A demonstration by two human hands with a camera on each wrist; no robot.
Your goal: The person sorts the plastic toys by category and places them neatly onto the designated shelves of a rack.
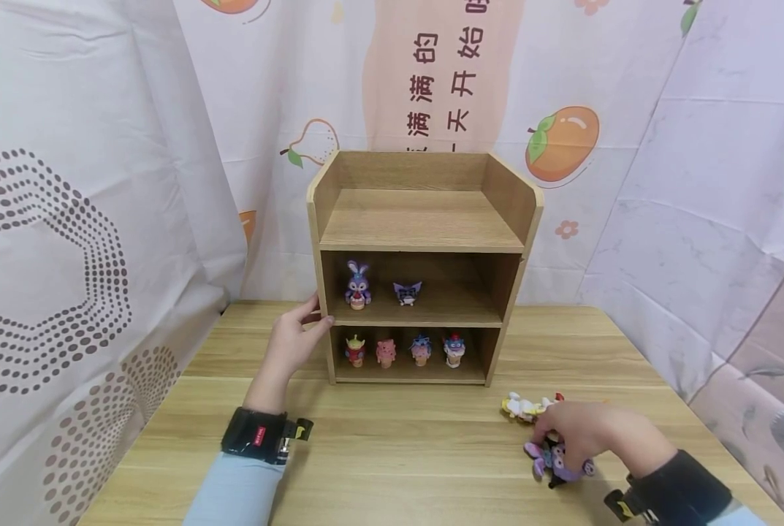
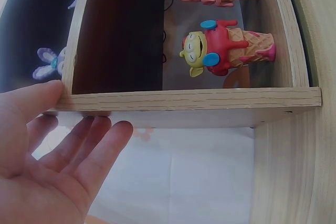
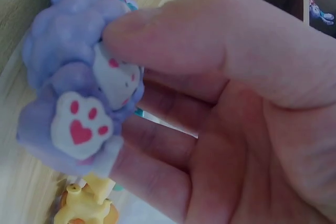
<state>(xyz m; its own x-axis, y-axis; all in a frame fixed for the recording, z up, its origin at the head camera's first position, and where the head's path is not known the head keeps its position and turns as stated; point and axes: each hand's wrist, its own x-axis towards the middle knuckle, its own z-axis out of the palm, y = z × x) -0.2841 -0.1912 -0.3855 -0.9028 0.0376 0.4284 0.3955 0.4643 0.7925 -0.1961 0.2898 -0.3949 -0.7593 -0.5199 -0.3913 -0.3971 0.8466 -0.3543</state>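
Note:
My left hand (image 1: 293, 340) holds the left side panel of a small wooden shelf (image 1: 424, 219). In the left wrist view its thumb lies at the front edge and the fingers are against the outer face. At the right of the table, my right hand (image 1: 589, 435) is low over a group of toy figurines. It pinches a lavender figurine (image 3: 68, 40) with white, pink-marked paws, thumb on the front and fingers behind. Purple figurines (image 1: 538, 459) lie under and beside this hand. A white and yellow figurine (image 1: 522, 407) lies just beyond it.
On the middle shelf stand a purple rabbit figurine (image 1: 358, 286) and a dark purple figurine (image 1: 407, 293). The bottom shelf holds a row of cone-based figurines, among them a red one with a yellow-green head (image 1: 355, 351) and a pink one (image 1: 386, 353). Printed curtains hang behind the table (image 1: 392, 453).

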